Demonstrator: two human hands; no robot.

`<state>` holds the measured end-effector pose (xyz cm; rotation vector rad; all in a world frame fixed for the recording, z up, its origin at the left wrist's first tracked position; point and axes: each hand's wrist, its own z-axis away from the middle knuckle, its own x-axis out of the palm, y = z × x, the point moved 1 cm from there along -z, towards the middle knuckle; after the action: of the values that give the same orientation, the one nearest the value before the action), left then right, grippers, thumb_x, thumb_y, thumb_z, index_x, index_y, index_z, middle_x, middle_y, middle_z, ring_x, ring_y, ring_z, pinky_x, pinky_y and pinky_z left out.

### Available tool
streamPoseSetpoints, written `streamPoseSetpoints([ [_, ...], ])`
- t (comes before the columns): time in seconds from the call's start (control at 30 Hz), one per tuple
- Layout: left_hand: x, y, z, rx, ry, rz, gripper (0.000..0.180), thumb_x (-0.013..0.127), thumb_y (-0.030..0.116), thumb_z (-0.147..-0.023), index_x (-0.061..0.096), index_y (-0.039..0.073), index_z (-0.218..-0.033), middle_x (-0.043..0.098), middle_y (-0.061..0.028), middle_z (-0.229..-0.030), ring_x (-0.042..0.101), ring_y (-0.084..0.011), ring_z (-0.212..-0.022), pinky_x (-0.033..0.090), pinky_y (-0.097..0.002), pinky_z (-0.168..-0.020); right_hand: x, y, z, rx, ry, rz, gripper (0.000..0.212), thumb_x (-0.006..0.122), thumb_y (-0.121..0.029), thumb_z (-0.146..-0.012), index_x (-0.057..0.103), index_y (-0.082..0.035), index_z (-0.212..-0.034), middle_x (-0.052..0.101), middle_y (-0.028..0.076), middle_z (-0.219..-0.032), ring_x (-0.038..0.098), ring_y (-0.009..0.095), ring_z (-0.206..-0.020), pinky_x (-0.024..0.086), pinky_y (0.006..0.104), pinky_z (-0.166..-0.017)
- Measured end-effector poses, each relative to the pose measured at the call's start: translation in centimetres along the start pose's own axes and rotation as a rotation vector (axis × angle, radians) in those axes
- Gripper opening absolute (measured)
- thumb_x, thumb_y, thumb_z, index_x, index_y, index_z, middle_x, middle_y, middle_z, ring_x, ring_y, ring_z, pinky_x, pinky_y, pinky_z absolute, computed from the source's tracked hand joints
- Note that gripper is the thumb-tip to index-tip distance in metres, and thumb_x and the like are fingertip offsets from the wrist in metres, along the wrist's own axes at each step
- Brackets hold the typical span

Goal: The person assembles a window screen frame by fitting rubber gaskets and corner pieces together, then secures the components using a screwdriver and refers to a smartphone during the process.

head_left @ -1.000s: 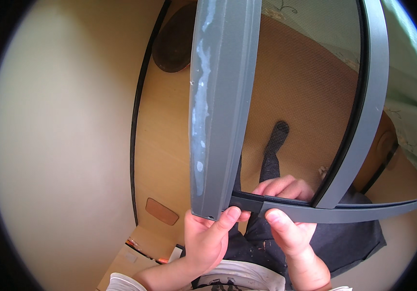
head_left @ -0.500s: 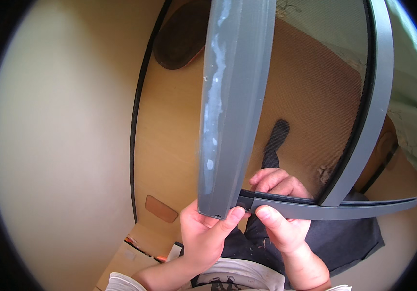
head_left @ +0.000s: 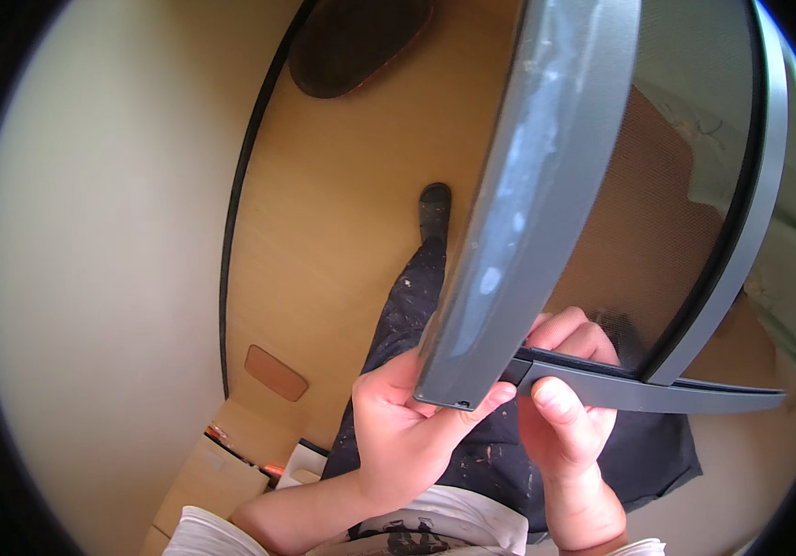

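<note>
A grey-framed insect screen with dark mesh [head_left: 662, 199] stands tilted in front of me. My left hand [head_left: 402, 435] is closed around the lower end of its wide grey bar [head_left: 532, 204], which is streaked with whitish marks. The thumb presses by the corner, where a black joint piece [head_left: 514, 371] meets the narrow bottom rail [head_left: 694, 394]. My right hand [head_left: 569, 431] pinches that rail just right of the corner, thumb on the near side and fingers behind, seen partly through the mesh. A curved grey side rail [head_left: 757, 232] crosses the bottom rail farther right.
A pale wall [head_left: 111, 241] with a black strip [head_left: 231, 222] along its base rises at left. On the tan floor [head_left: 342, 213] lie a dark oval mat [head_left: 356, 46] and a small brown rectangle [head_left: 275, 372]. Pale green cloth [head_left: 791, 250] hangs at right. My dark-shod foot [head_left: 435, 208] is forward.
The screen has shifted right and leans more to the right at its top, both hands keeping their grip. My foot and trouser leg now show left of the wide bar.
</note>
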<state>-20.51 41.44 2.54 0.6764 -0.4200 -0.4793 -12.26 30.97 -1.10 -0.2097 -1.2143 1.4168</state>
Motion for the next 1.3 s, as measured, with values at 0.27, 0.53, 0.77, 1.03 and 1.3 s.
streamPoseSetpoints([
  [0.27, -1.0, 1.7, -0.5, -0.013, -0.068, -0.122, 0.024, 0.083, 0.007, -0.075, 0.065, 0.0, -0.089, 0.067, -0.0009, -0.083, 0.059, -0.0064, -0.075, 0.048, -0.0233, -0.069, 1.1, 0.5, 0.9, 0.09, 0.059, -0.056, 0.021, 0.073, -0.012, -0.079, 0.054, -0.003, -0.08, 0.058, 0.013, -0.096, 0.051, 0.03, -0.108, 0.038, 0.0475, -0.099],
  [0.53, -2.5, 4.7, -1.9, 0.168, -0.371, -0.515, 0.054, 0.072, 0.009, -0.082, 0.045, -0.006, -0.126, 0.061, -0.0073, -0.104, 0.057, -0.0105, -0.092, 0.046, -0.0264, -0.082, 1.3, -0.2, 0.9, 0.134, 0.088, -0.052, 0.022, 0.074, -0.013, -0.079, 0.055, -0.004, -0.079, 0.059, 0.012, -0.094, 0.051, 0.03, -0.109, 0.038, 0.0469, -0.099],
  [0.77, -2.4, 4.3, -2.4, 0.086, -0.461, -0.448, 0.056, 0.063, 0.011, -0.089, 0.034, -0.007, -0.134, 0.056, -0.0072, -0.1, 0.054, -0.0119, -0.086, 0.045, -0.0266, -0.079, 1.7, -0.1, 0.5, 0.039, 0.059, -0.114, 0.018, 0.073, -0.005, -0.082, 0.055, -0.002, -0.08, 0.06, 0.013, -0.088, 0.059, 0.028, -0.09, 0.048, 0.0396, -0.079],
  [1.03, -2.5, 3.3, -2.9, 0.191, -0.385, -0.374, 0.044, 0.068, 0.021, -0.089, 0.043, -0.007, -0.113, 0.06, -0.0129, -0.086, 0.062, -0.0194, -0.073, 0.047, -0.0278, -0.066, 1.6, -0.2, 0.4, 0.08, 0.038, -0.117, 0.018, 0.071, -0.004, -0.083, 0.054, -0.001, -0.08, 0.059, 0.014, -0.088, 0.062, 0.029, -0.091, 0.05, 0.0404, -0.082],
  [1.3, -2.1, 3.5, -3.1, 0.138, -0.458, -0.394, 0.054, 0.063, 0.011, -0.088, 0.035, -0.008, -0.13, 0.057, -0.0077, -0.102, 0.055, -0.0121, -0.088, 0.044, -0.0262, -0.08, 1.2, 0.0, 0.7, 0.109, 0.058, -0.139, 0.018, 0.071, -0.006, -0.083, 0.054, -0.001, -0.081, 0.058, 0.013, -0.092, 0.061, 0.028, -0.093, 0.049, 0.0402, -0.084],
])
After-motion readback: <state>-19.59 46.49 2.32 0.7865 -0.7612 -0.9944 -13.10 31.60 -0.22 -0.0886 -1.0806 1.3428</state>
